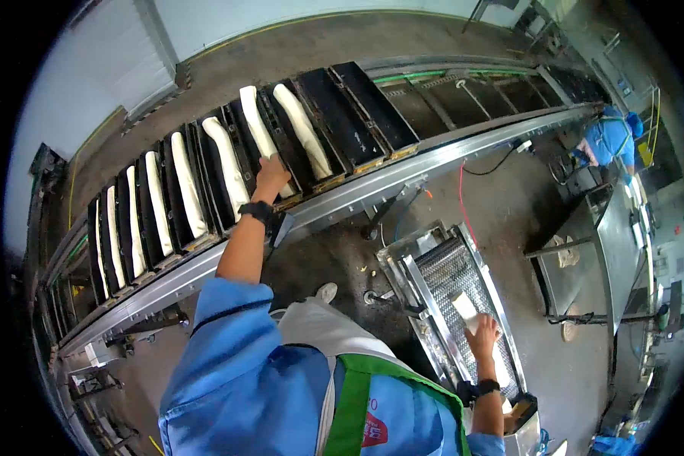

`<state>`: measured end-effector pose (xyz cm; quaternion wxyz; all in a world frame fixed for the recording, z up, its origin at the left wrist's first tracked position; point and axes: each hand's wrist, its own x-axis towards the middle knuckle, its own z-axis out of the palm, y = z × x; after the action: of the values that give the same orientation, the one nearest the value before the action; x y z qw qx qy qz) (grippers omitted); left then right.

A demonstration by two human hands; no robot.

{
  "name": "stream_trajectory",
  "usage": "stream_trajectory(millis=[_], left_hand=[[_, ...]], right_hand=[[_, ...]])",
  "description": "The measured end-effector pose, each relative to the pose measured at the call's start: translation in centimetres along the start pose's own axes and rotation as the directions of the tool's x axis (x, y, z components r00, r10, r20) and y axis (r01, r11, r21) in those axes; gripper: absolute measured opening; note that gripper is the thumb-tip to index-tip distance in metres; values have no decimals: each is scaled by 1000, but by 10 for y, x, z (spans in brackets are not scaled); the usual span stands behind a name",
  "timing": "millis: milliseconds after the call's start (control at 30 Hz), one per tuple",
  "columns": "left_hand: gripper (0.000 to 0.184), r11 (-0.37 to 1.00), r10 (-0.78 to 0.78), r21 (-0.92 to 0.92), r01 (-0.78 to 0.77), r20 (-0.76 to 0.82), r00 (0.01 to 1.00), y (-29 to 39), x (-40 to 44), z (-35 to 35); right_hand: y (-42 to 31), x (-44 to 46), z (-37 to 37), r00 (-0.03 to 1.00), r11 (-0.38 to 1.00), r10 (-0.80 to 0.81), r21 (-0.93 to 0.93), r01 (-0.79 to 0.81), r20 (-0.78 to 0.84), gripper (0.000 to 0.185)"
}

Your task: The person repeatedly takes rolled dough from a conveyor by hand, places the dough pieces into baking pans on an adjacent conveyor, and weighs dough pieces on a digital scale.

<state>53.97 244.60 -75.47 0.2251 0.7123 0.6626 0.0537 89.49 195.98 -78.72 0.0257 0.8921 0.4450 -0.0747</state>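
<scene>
My left hand (271, 179) reaches over the row of long black baking pans (363, 105). Its fingers curl down around the near part of a long pale dough strip (257, 121) lying in one pan. To the right of it, another dough strip (302, 131) rests in a neighbouring pan. My right hand (482, 337) is closed over a pale dough strip (464, 305) on the small metal mesh conveyor (442, 267). That strip shows on both sides of my fingers, which partly hide it.
The pans stand on a long conveyor with a steel side rail (357, 196). Several pans to the left hold dough strips (188, 182). A co-worker (609, 140) in blue is at the far right, near a steel table (623, 235). A red hose (463, 199) hangs by the rail.
</scene>
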Motion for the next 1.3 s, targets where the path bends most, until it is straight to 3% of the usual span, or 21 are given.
stream_trajectory(millis=[67, 133, 200, 233, 267, 333, 400, 467, 600, 733, 767, 800, 833, 867, 933, 1033, 1100, 1133, 1233, 1267, 1300], left_hand=[[46, 998, 60, 20, -59, -109, 992, -4, -12, 10], [45, 997, -69, 27, 71, -71, 995, 8, -24, 8], [40, 968, 51, 250, 16, -257, 965, 15, -37, 20], [40, 965, 105, 263, -14, -335, 936, 11, -38, 33], [40, 961, 152, 276, -35, -416, 897, 8, -35, 41], [41, 964, 143, 262, -37, -399, 906, 12, -35, 37], [41, 965, 143, 258, -45, -376, 915, 15, -38, 34], [41, 973, 121, 231, -17, -442, 889, 24, -40, 36], [37, 976, 117, 215, -22, -441, 890, 26, -37, 46], [30, 990, 46, 137, 15, -430, 902, 29, -32, 52], [30, 988, 81, 156, -10, -453, 888, 29, -34, 54], [30, 984, 115, 174, -35, -475, 873, 29, -33, 58], [30, 984, 115, 177, -30, -492, 863, 29, -31, 64], [30, 984, 117, 175, -34, -488, 865, 31, -32, 68], [31, 982, 128, 183, -44, -478, 869, 34, -32, 68], [30, 981, 145, 183, -60, -500, 854, 31, -21, 78], [29, 980, 156, 188, -71, -489, 858, 29, -16, 76], [29, 979, 162, 191, -75, -493, 855, 28, -14, 77], [28, 972, 193, 215, -94, -505, 841, 27, -10, 82], [28, 970, 197, 227, -91, -505, 840, 27, -10, 82], [28, 970, 209, 216, -114, -490, 846, 23, -5, 85]], right_hand=[[-21, 34, -11, 992, 991, -125, 41, 126, -21, 49], [-28, 71, -13, 985, 984, -160, -63, 165, 68, 44], [-16, 108, -12, 985, 993, -96, 86, 85, 141, 37], [-6, 119, -26, 964, 937, -248, 228, 264, -98, 35], [3, 131, -45, 971, 951, -180, 227, 213, -154, 38], [-1, 140, -127, 974, 841, -86, 508, 184, -210, 30], [-10, 140, -202, 952, 473, -96, 828, 300, -290, 34], [-19, 142, -250, 893, 506, -20, 766, 396, -449, 37], [-89, 162, -288, 766, 230, 198, 788, 571, -612, 32], [-182, 206, -268, 749, 247, -4, 725, 643, -663, 32], [-203, 230, -241, 725, 396, -61, 650, 648, -686, 36], [-230, 249, -209, 785, 343, -82, 722, 601, -615, 43], [-261, 251, -193, 788, 478, -120, 660, 579, -604, 48], [-276, 275, -150, 697, 516, -242, 519, 681, -674, 52], [-286, 282, -100, 641, 509, -493, 403, 761, -588, 49], [-247, 261, -70, 718, 657, -554, 308, 688, -421, 44], [-191, 258, -33, 692, 656, -565, 263, 707, -449, 43], [-158, 249, -20, 861, 792, -459, 339, 508, -220, 44], [-21, 210, 65, 973, 942, -229, 243, 231, -37, 54], [30, 181, 96, 971, 957, -222, 173, 233, -85, 58], [67, 157, 106, 986, 992, -37, 124, 16, 164, 63]])
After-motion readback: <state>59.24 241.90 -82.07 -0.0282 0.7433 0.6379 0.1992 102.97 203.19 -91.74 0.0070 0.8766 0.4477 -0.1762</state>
